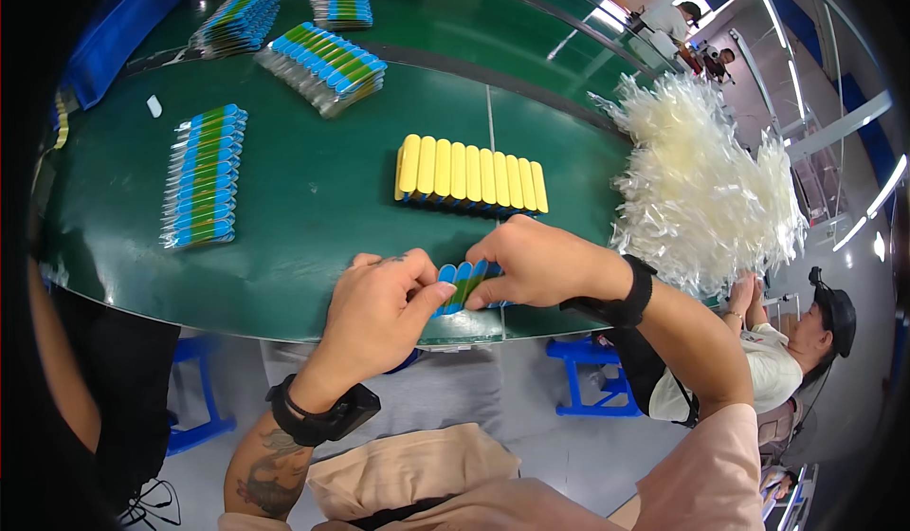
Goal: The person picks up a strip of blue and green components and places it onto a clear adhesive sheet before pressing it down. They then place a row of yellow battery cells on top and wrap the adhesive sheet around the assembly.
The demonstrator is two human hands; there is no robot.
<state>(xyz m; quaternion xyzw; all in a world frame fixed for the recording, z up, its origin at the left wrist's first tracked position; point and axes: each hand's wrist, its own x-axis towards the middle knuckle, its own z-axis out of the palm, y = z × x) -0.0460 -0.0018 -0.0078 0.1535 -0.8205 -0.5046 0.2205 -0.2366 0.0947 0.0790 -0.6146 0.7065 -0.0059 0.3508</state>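
At the table's near edge, both my hands grip a row of blue-and-green strips [462, 285] with rounded ends, set side by side like small nail files. My left hand [384, 305] pinches its left end between thumb and fingers. From the right, my right hand [531, 264] closes over the other end and hides part of it. Just beyond my hands lies a row of yellow round-ended strips [472, 173], with dark blue edges showing underneath.
Stacks of blue-and-green strips [204, 175] lie on the green table [313, 190] at left and far left. A heap of clear plastic wrappers [706, 185] rises at right, near another person's hands [747, 294]. A blue bin [123, 33] and blue stool [592, 376] are also around.
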